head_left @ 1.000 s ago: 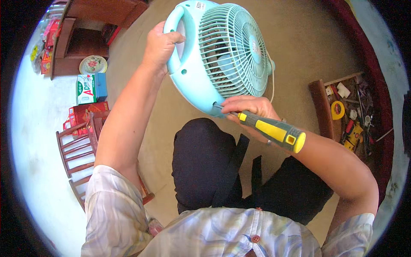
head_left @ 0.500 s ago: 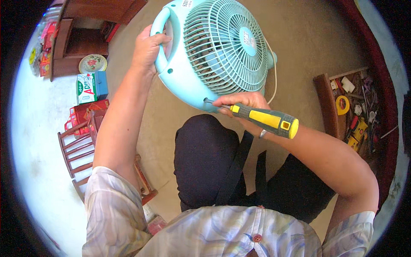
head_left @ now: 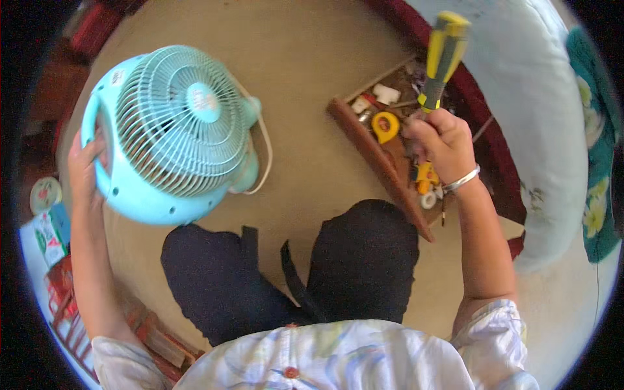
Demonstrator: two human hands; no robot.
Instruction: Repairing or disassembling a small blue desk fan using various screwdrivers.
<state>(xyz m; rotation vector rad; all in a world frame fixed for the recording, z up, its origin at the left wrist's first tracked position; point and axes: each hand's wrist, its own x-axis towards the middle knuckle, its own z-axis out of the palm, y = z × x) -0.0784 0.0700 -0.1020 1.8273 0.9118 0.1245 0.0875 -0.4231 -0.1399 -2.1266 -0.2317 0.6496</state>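
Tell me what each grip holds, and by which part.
Left grip: pale-blue round plastic fan, by its curved side handle. Right grip: yellow-and-grey-handled screwdriver, at its shank end.

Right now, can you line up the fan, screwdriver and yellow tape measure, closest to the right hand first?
1. Screwdriver, gripped in the right hand.
2. Yellow tape measure, in the drawer, left of that hand.
3. Fan, far left, in the left hand.
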